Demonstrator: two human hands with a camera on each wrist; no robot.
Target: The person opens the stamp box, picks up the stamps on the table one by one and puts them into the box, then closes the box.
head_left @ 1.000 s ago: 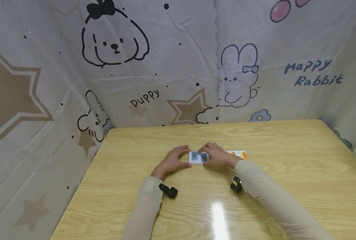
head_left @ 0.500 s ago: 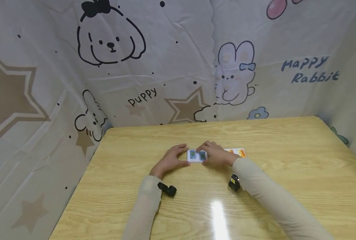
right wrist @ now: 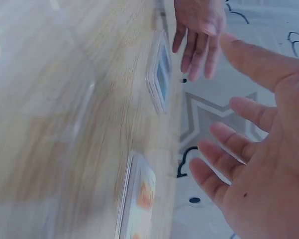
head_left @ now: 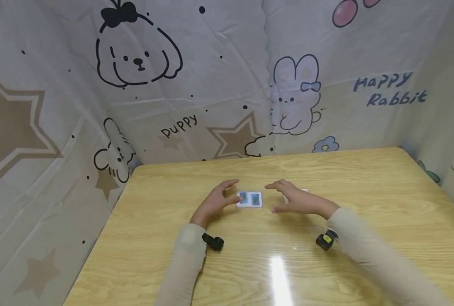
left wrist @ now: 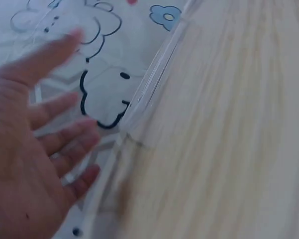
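A small stack of white-bordered cards with blue pictures lies flat on the wooden table. To its left is my left hand, fingers spread and thumb at the stack's near-left edge; I cannot tell if it touches. In the left wrist view that hand shows a bare palm with loosely bent fingers. My right hand hovers to the right of the blue stack, apart from it and holding nothing. Behind it, a second stack with orange pictures is mostly hidden; the right wrist view shows these orange cards beside the blue cards.
The wooden table ends at a patterned cloth along its back and sides. A black wrist camera sits on the left cuff, another camera on the right one. Light glares off the table's front.
My right hand has let go of the blue card stack and moved right, now over the orange cards. The left hand has stayed nearly in place, its thumb shifting slightly upward.
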